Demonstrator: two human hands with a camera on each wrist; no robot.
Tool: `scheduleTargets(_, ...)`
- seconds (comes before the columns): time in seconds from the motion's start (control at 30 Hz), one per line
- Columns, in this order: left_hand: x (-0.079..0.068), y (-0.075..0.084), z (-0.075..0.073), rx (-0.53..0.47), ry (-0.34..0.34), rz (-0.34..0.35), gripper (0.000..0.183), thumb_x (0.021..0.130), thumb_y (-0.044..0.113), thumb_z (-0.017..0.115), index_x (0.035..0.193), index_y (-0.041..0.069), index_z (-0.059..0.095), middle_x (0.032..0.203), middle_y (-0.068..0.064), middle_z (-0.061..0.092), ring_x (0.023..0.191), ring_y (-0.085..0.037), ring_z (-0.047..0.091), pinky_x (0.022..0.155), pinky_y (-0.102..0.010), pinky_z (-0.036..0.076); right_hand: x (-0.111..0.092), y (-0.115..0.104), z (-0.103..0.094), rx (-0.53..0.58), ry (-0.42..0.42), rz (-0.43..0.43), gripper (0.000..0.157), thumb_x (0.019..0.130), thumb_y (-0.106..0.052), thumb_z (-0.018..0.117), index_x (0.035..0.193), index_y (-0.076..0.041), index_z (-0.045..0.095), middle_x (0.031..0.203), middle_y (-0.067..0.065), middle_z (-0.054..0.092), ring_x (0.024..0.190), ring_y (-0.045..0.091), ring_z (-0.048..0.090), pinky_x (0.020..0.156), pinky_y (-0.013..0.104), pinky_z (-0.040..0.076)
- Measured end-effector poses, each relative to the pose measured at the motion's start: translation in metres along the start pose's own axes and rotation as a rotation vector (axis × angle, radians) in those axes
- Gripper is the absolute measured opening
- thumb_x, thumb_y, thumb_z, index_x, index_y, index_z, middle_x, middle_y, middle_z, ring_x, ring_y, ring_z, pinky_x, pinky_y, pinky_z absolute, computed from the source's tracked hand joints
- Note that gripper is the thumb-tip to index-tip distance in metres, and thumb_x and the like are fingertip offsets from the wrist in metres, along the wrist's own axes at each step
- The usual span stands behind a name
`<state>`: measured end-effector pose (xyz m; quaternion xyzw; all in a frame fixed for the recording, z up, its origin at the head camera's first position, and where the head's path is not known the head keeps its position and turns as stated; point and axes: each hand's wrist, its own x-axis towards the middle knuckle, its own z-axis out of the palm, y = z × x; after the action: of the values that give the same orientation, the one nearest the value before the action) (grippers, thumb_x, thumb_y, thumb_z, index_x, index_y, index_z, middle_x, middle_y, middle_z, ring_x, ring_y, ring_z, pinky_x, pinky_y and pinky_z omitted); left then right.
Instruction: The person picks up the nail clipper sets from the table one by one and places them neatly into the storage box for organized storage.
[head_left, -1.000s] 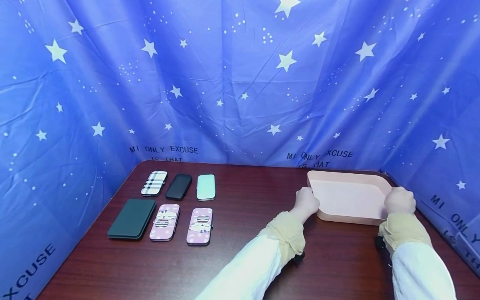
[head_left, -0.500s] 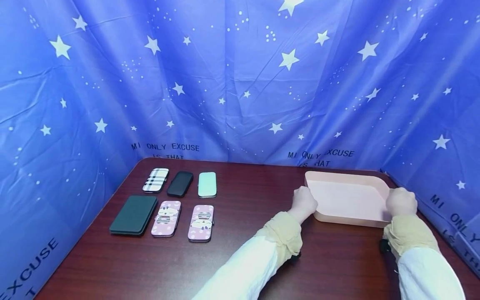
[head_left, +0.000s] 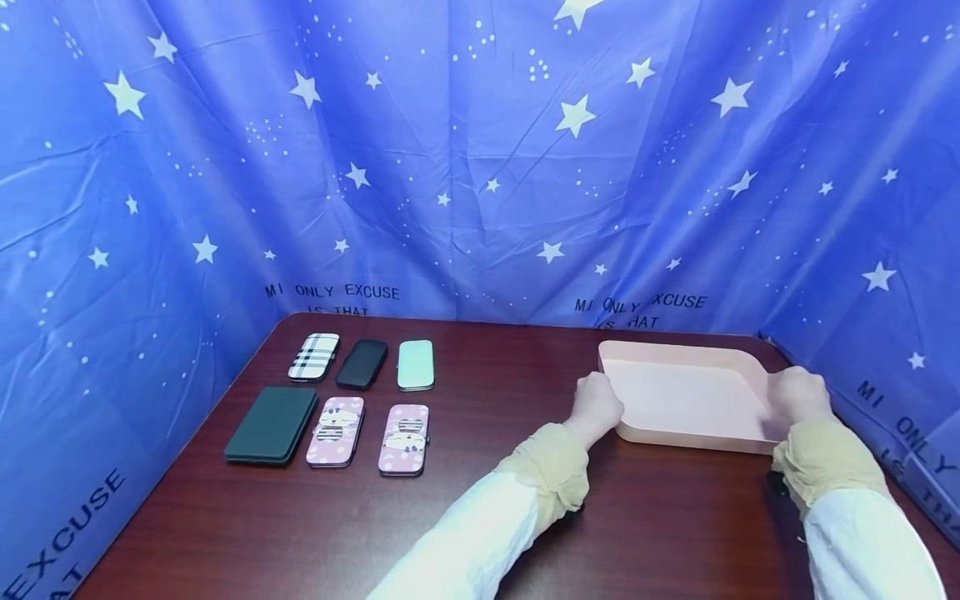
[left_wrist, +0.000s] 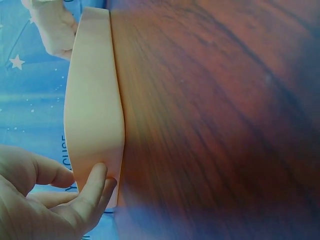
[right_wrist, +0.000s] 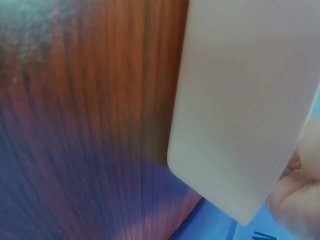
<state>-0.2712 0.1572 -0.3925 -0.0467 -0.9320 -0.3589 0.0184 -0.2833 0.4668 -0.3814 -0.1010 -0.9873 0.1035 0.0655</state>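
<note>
A shallow pale pink tray (head_left: 693,400) with rounded corners sits at the far right of the table, held from both sides. My left hand (head_left: 596,408) grips its left end. In the left wrist view, fingers (left_wrist: 95,185) of this hand lie against the outer wall and the thumb is up by the rim. At the opposite end my right hand (head_left: 801,396) grips the tray's right side, casting a shadow inside. The right wrist view shows the right hand (right_wrist: 300,190) curled at the rim, partly hidden behind the tray wall (right_wrist: 240,110).
Flat cases lie in two rows at the table's left: plaid (head_left: 313,357), black (head_left: 362,363), mint (head_left: 416,365), larger dark green (head_left: 272,424), and two pink cat-patterned ones (head_left: 335,431). A blue star-print curtain (head_left: 450,167) borders the table (head_left: 495,375).
The tray's left end and my left hand have shifted slightly to the left. My right hand stays at the tray's right side. The head view has tilted a little.
</note>
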Motion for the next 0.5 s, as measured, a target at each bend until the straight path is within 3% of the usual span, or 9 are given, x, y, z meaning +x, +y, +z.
scheduleTargets(0.17,-0.003,-0.006,-0.006,-0.014,-0.004,0.022,0.006,0.075,0.004,0.067,0.071,0.007,0.064,0.074,-0.004,0.065,0.069,-0.011,0.061,0.060,-0.022,0.051,-0.001,-0.004,0.002,0.000,0.016,-0.032,0.041,0.092,-0.014,0.036,0.090,0.022,0.057,0.097,0.044,0.053,0.084,0.063,0.048,0.071,0.061,0.044)
scheduleTargets(0.37,-0.010,-0.019,-0.015,-0.065,-0.018,0.028,0.013,0.074,-0.001,0.062,0.065,0.008,0.059,0.067,-0.002,0.060,0.064,-0.011,0.053,0.059,-0.021,0.048,-0.004,-0.009,0.006,0.014,0.041,-0.121,0.034,0.089,-0.013,0.040,0.099,0.010,0.064,0.104,0.039,0.055,0.090,0.064,0.047,0.077,0.062,0.042)
scheduleTargets(0.5,-0.013,-0.027,-0.018,-0.082,-0.018,0.044,0.021,0.075,-0.002,0.059,0.059,0.010,0.053,0.060,0.001,0.053,0.063,-0.012,0.049,0.057,-0.020,0.044,-0.005,-0.011,0.008,0.028,0.018,-0.163,0.033,0.088,-0.013,0.044,0.103,0.009,0.064,0.106,0.037,0.056,0.094,0.064,0.047,0.080,0.063,0.042)
